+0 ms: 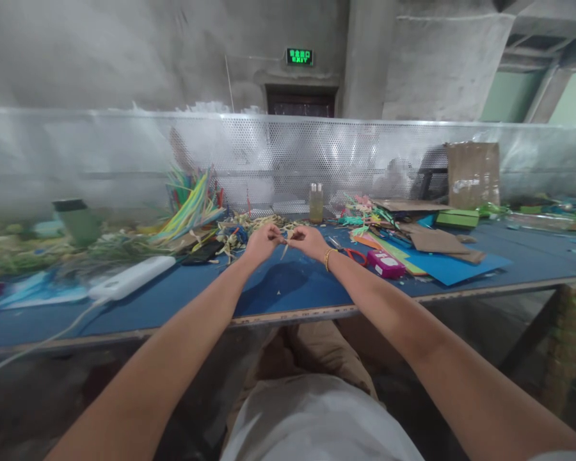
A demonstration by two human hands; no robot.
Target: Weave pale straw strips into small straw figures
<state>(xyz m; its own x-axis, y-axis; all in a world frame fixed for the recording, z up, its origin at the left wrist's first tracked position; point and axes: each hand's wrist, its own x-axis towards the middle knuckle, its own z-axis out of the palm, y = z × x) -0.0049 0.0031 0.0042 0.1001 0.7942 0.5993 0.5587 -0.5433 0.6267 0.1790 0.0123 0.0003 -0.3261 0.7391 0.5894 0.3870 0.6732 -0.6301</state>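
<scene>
Above the blue tabletop, my left hand [264,242] and my right hand [310,242] meet fingertip to fingertip. Both are closed in a pinch on a thin, pale straw-like strip [285,248], whose free end hangs below the fingers. Its exact material is too small to make out. A gold-coloured bracelet [329,258] circles my right wrist. Behind my hands lies a heap of dry, pale plant strips [237,232]. Just right of my right hand are red-handled scissors [356,256] and a magenta box [386,264].
A white power strip [133,278] with a cable lies at left, near a green dark-lidded container [77,222]. Coloured strips [192,208] stand behind. A bottle [315,203] of yellowish liquid is at the back. Blue sheets [454,266] and cardboard [436,241] cover the right; a perforated metal panel [249,153] borders the rear.
</scene>
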